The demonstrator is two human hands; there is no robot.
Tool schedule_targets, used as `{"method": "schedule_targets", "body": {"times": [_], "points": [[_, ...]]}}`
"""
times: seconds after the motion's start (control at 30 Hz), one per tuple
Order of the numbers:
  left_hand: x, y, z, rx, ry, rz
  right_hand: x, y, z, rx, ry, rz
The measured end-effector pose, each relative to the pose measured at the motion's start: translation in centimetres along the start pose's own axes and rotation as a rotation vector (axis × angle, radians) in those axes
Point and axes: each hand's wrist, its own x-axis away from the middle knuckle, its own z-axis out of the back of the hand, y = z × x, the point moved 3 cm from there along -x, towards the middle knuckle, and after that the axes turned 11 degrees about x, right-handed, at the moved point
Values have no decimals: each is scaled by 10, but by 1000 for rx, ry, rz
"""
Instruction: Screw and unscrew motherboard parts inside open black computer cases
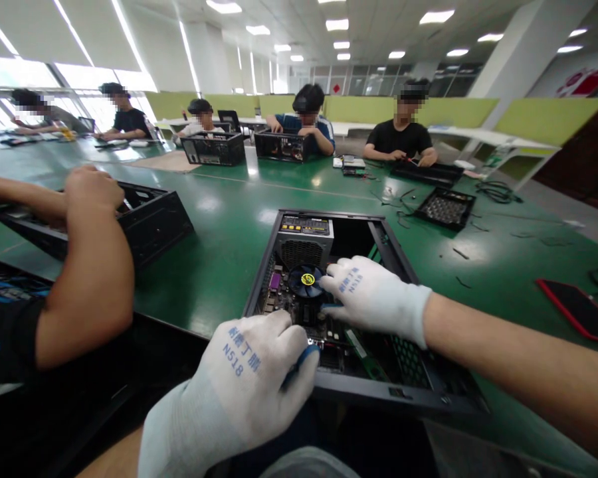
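Looking at an open computer case (356, 385), flat on the green table (219, 265), straight ahead of the wearer. Appears to run near to far along its long axis. Has a motherboard (295, 307) inside, round black cooler fan (307, 279) on top of it, power supply (299, 232) at the far end, green circuit stick (363, 355) toward the near side.

Coming in with the left hand (249, 372) from the near-left corner: gloved, fingers curled, thumb close to the index over the board's near part. Can't tell if closed on a part or just resting there.

Reaching in with the right hand (366, 292) from the right: gloved, open, fingers loosely bent, tips at the fan's right edge. Can't confirm contact.

Key relation: fan just left of the right fingertips, beyond the left hand and slightly to its right. Nearer to the right hand, then. Green stick to the right of the left fingertips, on the near side of the right hand.

Farther out: neighbour's case (154, 226) on the left, mesh-bottomed tray (446, 207) far right, red-edged black panel (578, 309) at right, people working across the table.
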Motion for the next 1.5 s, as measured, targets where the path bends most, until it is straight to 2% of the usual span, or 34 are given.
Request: {"method": "schedule_targets", "body": {"times": [0.1,0.17,0.27,0.4,0.63,0.83,1.03,1.2,1.33,1.5], "points": [[0,0,0,-13,15,-5,-29,-11,-7,74,-136,72],[0,0,0,-18,14,-2,-39,-17,-9,104,-184,116],[1,0,0,-13,9,5,-43,-21,-11,115,-180,162],[1,0,1,-4,20,5,-36,-13,-11,115,-136,201],[1,0,0,15,21,19,-14,16,-12,78,-43,66],[2,0,-2,26,32,16,-2,31,-10,99,-161,-59],[1,0,-1,22,43,18,-5,31,2,131,-270,-94],[2,1,-1,17,34,30,-19,42,-6,198,-321,-130],[2,1,-1,-3,27,39,-30,54,-15,205,-295,-172],[1,0,-2,-18,15,48,-30,61,-20,217,-230,-219]]}}
